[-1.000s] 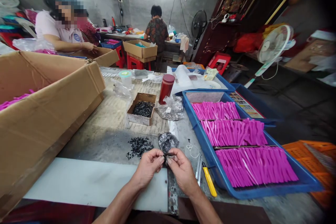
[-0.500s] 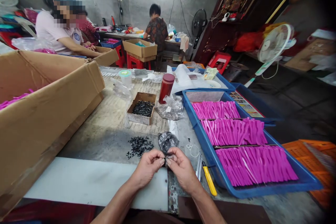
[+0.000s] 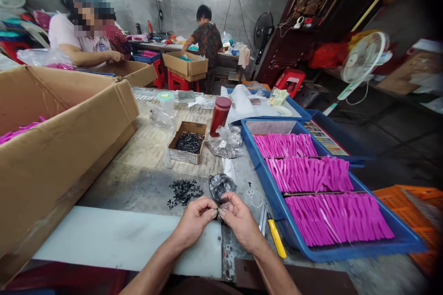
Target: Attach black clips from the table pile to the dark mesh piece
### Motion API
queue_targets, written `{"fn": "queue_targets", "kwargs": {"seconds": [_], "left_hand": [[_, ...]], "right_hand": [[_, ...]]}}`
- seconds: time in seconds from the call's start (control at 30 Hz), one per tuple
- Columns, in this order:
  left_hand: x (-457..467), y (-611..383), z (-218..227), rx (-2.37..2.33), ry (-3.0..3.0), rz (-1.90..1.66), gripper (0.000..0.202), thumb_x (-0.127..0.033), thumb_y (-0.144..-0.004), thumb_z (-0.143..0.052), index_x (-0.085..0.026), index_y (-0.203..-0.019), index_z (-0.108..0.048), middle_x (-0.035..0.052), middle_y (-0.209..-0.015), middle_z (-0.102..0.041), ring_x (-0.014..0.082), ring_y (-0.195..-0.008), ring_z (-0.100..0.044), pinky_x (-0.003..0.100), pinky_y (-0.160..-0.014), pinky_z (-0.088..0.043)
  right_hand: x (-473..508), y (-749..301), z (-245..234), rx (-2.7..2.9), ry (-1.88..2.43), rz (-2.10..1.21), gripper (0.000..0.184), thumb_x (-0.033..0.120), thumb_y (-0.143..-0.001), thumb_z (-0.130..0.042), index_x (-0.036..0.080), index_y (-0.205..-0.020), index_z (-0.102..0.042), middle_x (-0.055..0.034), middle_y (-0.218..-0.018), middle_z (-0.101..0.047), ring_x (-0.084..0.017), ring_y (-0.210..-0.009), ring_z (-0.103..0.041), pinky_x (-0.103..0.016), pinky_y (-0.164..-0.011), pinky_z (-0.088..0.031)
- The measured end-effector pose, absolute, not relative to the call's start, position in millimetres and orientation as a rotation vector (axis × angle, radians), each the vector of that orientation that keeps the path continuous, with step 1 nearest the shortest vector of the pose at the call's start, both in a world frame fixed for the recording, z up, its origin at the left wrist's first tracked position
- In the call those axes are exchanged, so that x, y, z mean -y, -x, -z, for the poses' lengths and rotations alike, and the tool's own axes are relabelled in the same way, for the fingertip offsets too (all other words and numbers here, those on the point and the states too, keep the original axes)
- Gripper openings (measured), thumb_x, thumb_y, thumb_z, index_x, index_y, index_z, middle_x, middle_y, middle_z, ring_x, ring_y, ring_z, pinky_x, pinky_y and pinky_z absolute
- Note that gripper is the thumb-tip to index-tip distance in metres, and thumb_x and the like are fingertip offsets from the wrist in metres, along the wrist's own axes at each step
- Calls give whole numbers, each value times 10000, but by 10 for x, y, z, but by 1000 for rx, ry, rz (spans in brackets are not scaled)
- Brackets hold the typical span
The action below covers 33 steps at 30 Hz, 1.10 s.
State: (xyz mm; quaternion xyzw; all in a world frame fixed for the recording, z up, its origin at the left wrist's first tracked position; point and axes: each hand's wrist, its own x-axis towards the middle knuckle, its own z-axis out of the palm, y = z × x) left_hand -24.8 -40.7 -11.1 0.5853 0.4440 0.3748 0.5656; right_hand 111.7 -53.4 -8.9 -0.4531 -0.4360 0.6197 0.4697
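Note:
My left hand (image 3: 197, 218) and my right hand (image 3: 240, 219) meet fingertip to fingertip near the table's front edge. Both are closed in a pinch; whatever sits between the fingers is too small and covered to make out. Right behind them lies a crumpled black plastic bag (image 3: 222, 186). To its left is a loose pile of small black parts (image 3: 184, 192). A pale flat sheet (image 3: 128, 237) lies under my left wrist. Right of my hands are a yellow-handled screwdriver (image 3: 277, 239) and a thin white loop (image 3: 254, 197).
A blue tray (image 3: 321, 254) of purple strips stands on the right, a large cardboard box (image 3: 69, 161) on the left. Farther back are a small box of black parts (image 3: 183, 156), a red canister (image 3: 220, 117) and a bag of metal bits (image 3: 224, 148). Co-workers sit beyond.
My hands stay pinched together in nearly the same place, the right fingers shifting slightly. The co-worker at left has raised a hand from the box; the one behind has an arm farther out.

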Motion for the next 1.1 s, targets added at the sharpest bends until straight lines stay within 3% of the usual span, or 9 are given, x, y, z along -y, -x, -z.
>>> {"fn": "queue_targets", "kwargs": {"seconds": [0.3,0.53,0.63,0.77,0.87,0.97,1.1], "left_hand": [[398,225,84,-975,-1109,-848,163,-280,-636,-558,-129,-603,-505,-51,-503,-400,64,-463,-324,174,-457,-271],[7,435,-134,-1128,-1209,-911,168,-290,-625,-548,-130,-633,-498,-74,-442,-383,45,-386,-306,157,-391,-239],[-376,558,-252,-1282,-1449,-999,138,-264,-645,-494,-137,-591,-494,-73,-436,-384,54,-392,-335,160,-401,-270],[-898,666,-378,-1594,-1748,-1060,135,-212,-634,-462,-130,-566,-546,-29,-499,-497,96,-483,-452,189,-475,-336],[-1111,680,-436,-1704,-1794,-1087,142,-179,-617,-467,-127,-650,-595,5,-586,-565,139,-585,-507,226,-562,-363],[-1059,646,-434,-1731,-1850,-1072,181,-176,-626,-469,-141,-738,-607,11,-643,-589,148,-621,-519,237,-608,-373],[-668,593,-332,-1565,-2040,-905,140,-172,-661,-467,-163,-708,-598,0,-692,-596,129,-657,-525,214,-637,-384]], "right_hand": [[534,-1104,135,1046,1141,-1518,257,298,-687,-526,171,-886,-423,101,-492,-333,-48,-408,-279,-171,-398,-213],[543,-1150,163,1054,1220,-1448,286,344,-674,-527,165,-883,-451,90,-501,-336,-62,-423,-295,-186,-411,-212],[565,-1161,155,1039,1238,-1455,286,348,-670,-532,158,-873,-467,89,-500,-320,-61,-429,-278,-188,-415,-201],[587,-1164,157,1047,1253,-1466,274,348,-676,-526,145,-855,-485,85,-499,-312,-62,-436,-265,-191,-420,-191],[594,-1169,164,1060,1256,-1449,260,335,-675,-527,142,-846,-490,83,-500,-314,-63,-444,-263,-192,-423,-190],[599,-1191,182,1054,1275,-1432,242,321,-673,-528,145,-836,-492,80,-508,-326,-63,-449,-268,-189,-422,-191],[598,-1244,242,1034,1282,-1442,225,314,-673,-526,152,-827,-495,80,-503,-339,-57,-433,-264,-184,-407,-185]]}}
